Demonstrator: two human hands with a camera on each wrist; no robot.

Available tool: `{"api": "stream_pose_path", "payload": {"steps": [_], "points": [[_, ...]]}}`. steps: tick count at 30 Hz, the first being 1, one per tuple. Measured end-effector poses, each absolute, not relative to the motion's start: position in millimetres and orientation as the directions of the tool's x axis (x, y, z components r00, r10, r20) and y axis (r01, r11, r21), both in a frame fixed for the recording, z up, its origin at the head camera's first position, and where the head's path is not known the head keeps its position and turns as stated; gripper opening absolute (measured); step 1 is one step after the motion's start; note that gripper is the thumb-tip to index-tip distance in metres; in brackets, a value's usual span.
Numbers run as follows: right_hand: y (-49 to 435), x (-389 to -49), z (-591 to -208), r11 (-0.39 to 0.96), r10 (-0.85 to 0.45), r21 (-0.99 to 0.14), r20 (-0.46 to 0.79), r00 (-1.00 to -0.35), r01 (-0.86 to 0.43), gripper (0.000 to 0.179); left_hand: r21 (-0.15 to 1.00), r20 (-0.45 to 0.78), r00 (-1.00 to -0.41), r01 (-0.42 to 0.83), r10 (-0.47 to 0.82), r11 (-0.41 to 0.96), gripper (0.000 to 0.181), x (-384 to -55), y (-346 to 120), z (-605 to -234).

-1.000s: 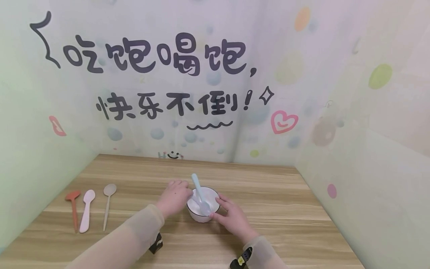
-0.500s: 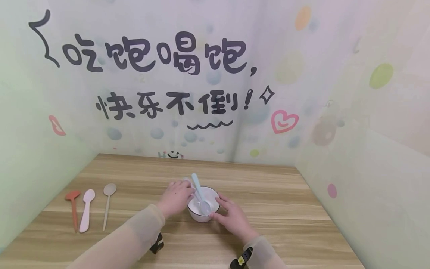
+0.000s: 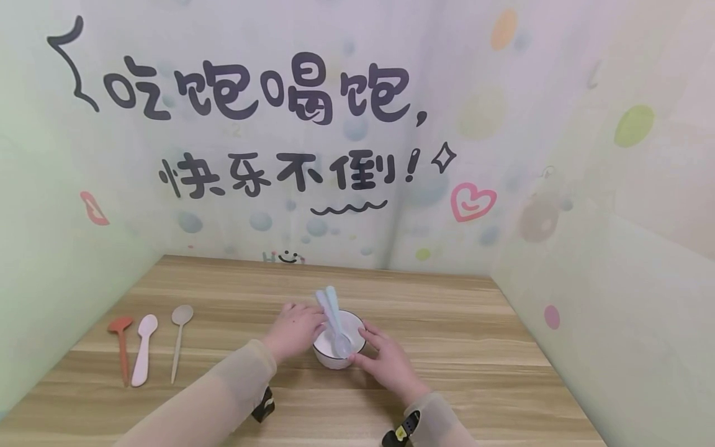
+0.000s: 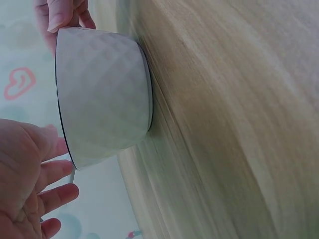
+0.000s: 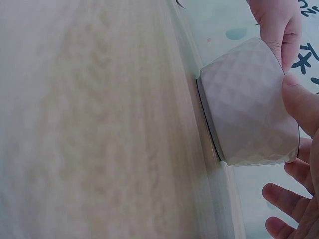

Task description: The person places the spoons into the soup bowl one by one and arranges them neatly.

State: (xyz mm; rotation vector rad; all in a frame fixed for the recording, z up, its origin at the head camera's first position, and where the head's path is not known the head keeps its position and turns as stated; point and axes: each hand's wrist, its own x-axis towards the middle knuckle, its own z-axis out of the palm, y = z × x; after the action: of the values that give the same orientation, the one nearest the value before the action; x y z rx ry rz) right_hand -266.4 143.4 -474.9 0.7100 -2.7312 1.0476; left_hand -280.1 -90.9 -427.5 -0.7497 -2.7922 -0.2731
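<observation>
A small white bowl with a dark rim and a faceted outer wall stands on the table. Inside it lean a light blue spoon and a lavender spoon, handles up and side by side toward the back. My right hand holds the bowl's right side, thumb in front and fingers behind. At the left rim is my left hand, fingertips right at the rim and the spoon handles. In the left wrist view its fingers are loosely spread beside the bowl. The spoon heads overlap inside the bowl.
On the left of the wooden table lie an orange spoon, a pink spoon and a beige spoon, in a row. Behind stands a wall with printed lettering, and pale side walls rise on both sides.
The lavender spoon has come up from beside my left hand and now leans against the blue spoon. My left fingers have loosened around it. My right hand stays on the bowl.
</observation>
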Motion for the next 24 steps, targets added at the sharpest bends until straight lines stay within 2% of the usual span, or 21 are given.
{"api": "stream_pose_path", "payload": {"steps": [6,18,24], "points": [[143,-266,-475,0.654,-0.380,-0.592,0.280,-0.882,-0.470,0.066,0.161,0.238,-0.856,0.502,0.460,0.850,0.033,-278,-92,-429],[143,-266,-474,0.651,-0.373,-0.608,0.266,-0.889,-0.455,0.067,0.356,0.337,-0.882,0.444,0.330,0.822,0.035,-270,-107,-431],[143,-266,-474,0.653,-0.372,-0.605,0.268,-0.889,-0.456,0.068,0.457,0.329,-0.909,0.391,0.256,0.799,0.036,-265,-121,-431]]}}
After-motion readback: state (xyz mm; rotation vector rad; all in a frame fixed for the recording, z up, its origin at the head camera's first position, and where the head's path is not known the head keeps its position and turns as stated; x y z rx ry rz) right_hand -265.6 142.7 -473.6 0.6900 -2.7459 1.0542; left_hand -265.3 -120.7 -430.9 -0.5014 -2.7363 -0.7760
